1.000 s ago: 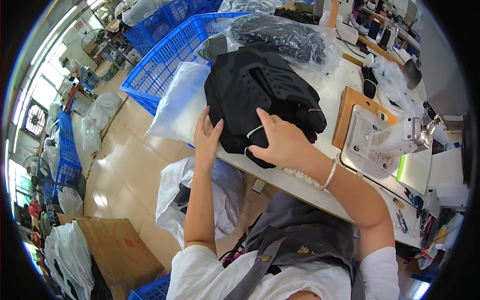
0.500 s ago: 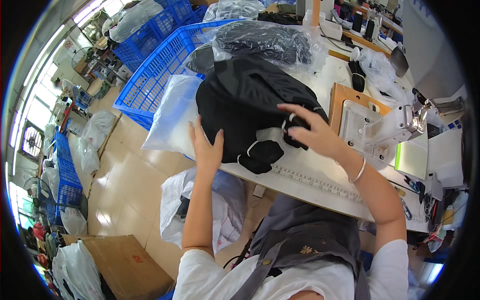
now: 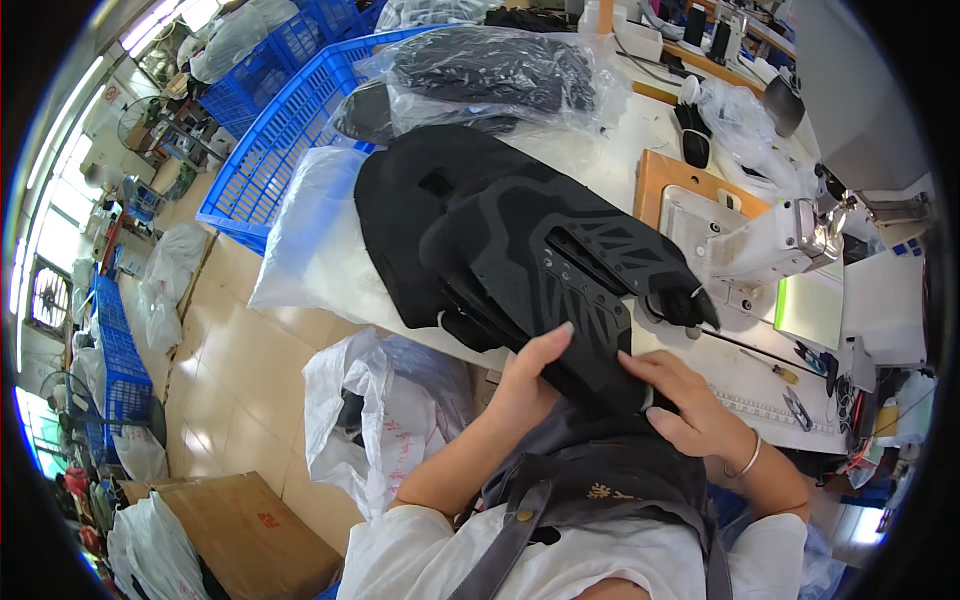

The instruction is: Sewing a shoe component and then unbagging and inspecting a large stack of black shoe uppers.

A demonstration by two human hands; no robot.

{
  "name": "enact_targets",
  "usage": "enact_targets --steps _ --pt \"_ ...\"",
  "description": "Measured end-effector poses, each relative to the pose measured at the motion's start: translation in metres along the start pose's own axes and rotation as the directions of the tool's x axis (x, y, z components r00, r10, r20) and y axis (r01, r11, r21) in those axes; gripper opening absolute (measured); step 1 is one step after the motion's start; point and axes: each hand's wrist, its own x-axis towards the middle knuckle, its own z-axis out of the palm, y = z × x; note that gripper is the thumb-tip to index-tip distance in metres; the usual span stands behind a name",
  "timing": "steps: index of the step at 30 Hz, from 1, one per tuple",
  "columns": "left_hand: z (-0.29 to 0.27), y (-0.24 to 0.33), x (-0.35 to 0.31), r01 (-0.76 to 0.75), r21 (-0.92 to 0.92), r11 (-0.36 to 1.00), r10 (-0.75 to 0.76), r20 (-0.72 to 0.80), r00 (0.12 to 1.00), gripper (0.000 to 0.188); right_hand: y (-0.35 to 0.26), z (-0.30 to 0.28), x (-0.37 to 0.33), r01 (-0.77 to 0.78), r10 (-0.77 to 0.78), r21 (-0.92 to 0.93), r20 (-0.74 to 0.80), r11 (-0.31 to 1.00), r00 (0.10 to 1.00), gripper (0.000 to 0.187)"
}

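Note:
A large black fabric piece (image 3: 520, 240) with raised grey-black patterned panels and a long slot lies over the white table (image 3: 655, 140), its near end drawn out past the front edge toward me. My left hand (image 3: 525, 390) grips the near end from the left, thumb on top and fingers hidden beneath. At the right corner of the same end, my right hand (image 3: 690, 405) is closed on the edge between thumb and fingers. A bundled black end with a white tie (image 3: 690, 300) lies at the piece's right side. Dark cloth shows under its left edge.
A white sewing machine (image 3: 765, 245) stands right on an orange-brown base (image 3: 655, 185). Behind the fabric are bagged black goods (image 3: 490, 75) and a blue crate (image 3: 290, 130). Small scissors (image 3: 797, 410) lie near the front edge. An open white sack (image 3: 385, 400) stands below the table.
The black fabric has been turned and spread, showing its patterned panels, and pulled toward me. Both hands have come down nearer my body and now hold its near end.

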Motion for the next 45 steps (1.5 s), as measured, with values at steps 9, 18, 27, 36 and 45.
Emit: enact_targets --steps 9,18,27,36,45 --pt "-0.012 -0.015 -0.003 -0.081 0.084 0.993 0.060 0.229 0.972 0.061 -0.023 0.013 0.016 0.010 -0.179 -0.435 -0.350 0.900 0.919 0.080" --pt "0.011 -0.009 -0.004 -0.106 0.219 0.970 0.069 0.168 0.983 0.079 -0.016 0.012 0.000 0.093 -0.263 -0.452 -0.329 0.887 0.907 0.059" --pt "0.032 -0.011 0.022 -0.277 0.067 0.958 0.237 0.353 0.905 0.105 -0.021 0.017 0.000 0.056 -0.234 -0.368 -0.458 0.928 0.858 0.085" --pt "-0.007 -0.008 0.012 -0.404 0.176 0.898 0.203 0.647 0.735 0.106 -0.006 0.039 -0.017 0.074 -0.277 -0.486 -0.361 0.871 0.890 0.074" --pt "-0.003 -0.012 -0.007 -0.518 0.314 0.796 0.168 0.707 0.687 0.098 0.002 0.046 -0.034 0.091 -0.313 -0.593 -0.283 0.800 0.907 0.068"
